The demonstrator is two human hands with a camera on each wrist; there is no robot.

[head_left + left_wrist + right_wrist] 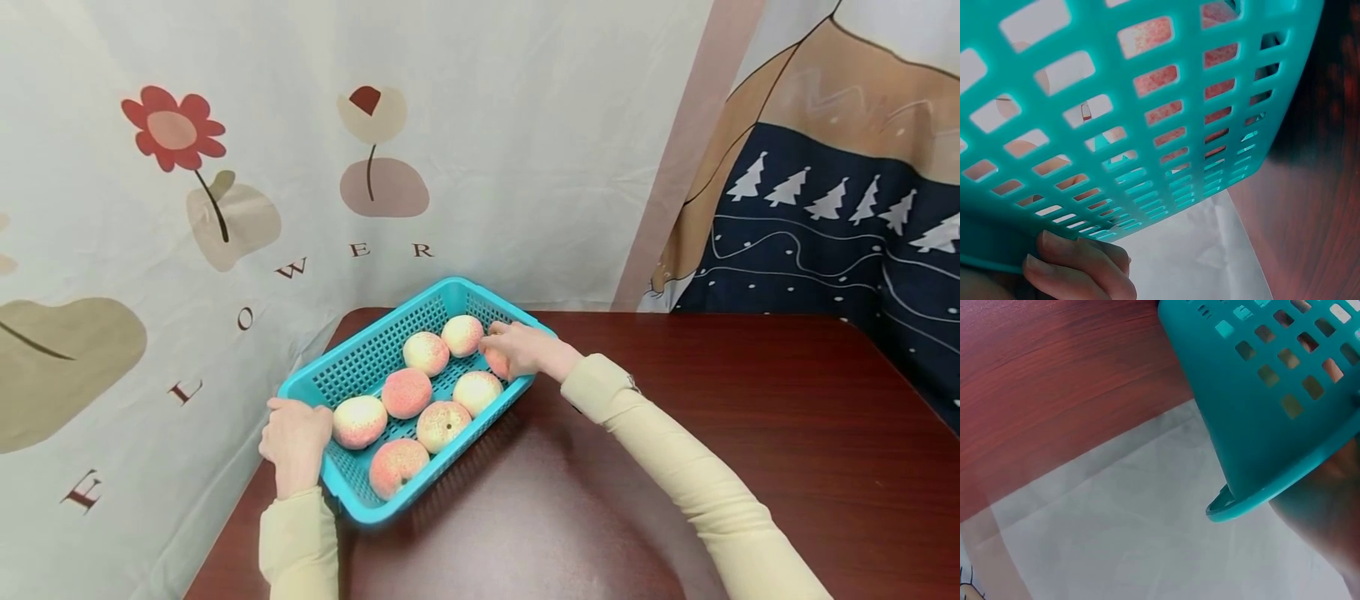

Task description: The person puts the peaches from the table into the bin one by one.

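A blue-green plastic basket (300,385) with perforated walls stands at a slant on the table and holds several peaches, one of them a reddish peach (407,393) in the middle. My left hand (297,437) grips the basket's rim at the left end. In the left wrist view, the curled fingers (1079,265) show beneath that rim. Over the basket's right end reaches my right hand (525,346), its fingers around a peach (497,362) that they partly hide. The right wrist view has the basket wall (1229,425) in front of most of this hand.
The dark red-brown table (720,467) extends right and toward me. Behind it hangs a pale curtain (525,150) with printed flowers, touching or close to the basket's far side. A dark patterned cloth (810,242) hangs at the right.
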